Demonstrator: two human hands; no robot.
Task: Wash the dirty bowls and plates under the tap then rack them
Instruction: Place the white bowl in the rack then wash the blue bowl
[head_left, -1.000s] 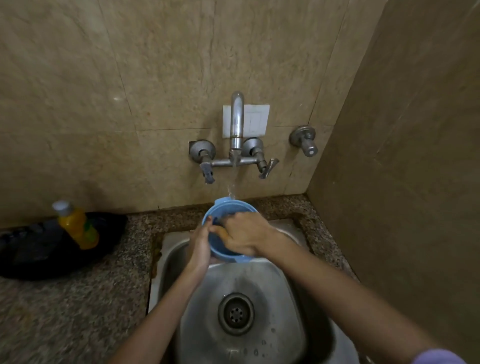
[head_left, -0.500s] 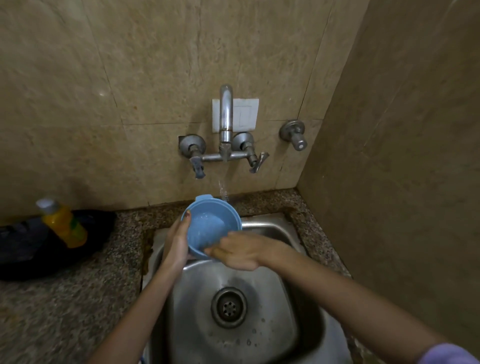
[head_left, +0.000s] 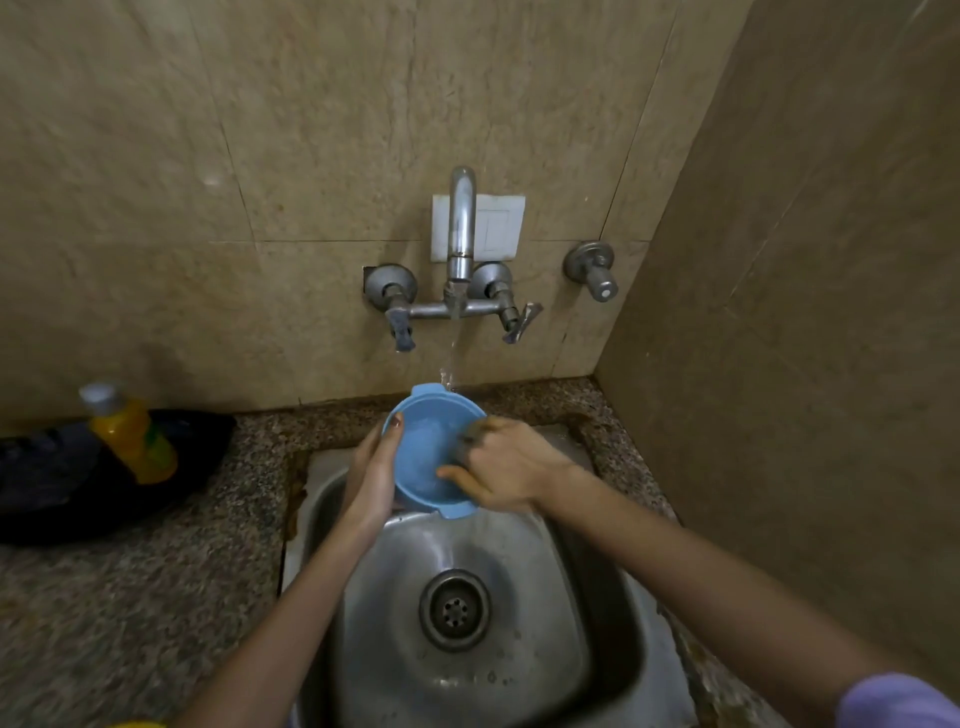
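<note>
Right now, over the steel sink (head_left: 519, 649) and below the tap (head_left: 461, 234), I hold the blue bowl (head_left: 423, 457) tilted toward me. My left hand (head_left: 371, 478) cups its left side, thumb on the rim; my right hand (head_left: 506, 467) curls over the right rim. Water (head_left: 451, 364) hits its far edge.

Small home kitchen wash corner. Steel sink (head_left: 519, 649) set in a speckled granite counter (head_left: 130, 597), wall-mounted tap (head_left: 461, 244) running, beige tiled walls (head_left: 311, 130). Dish soap bottle (head_left: 130, 434) at left.
</note>
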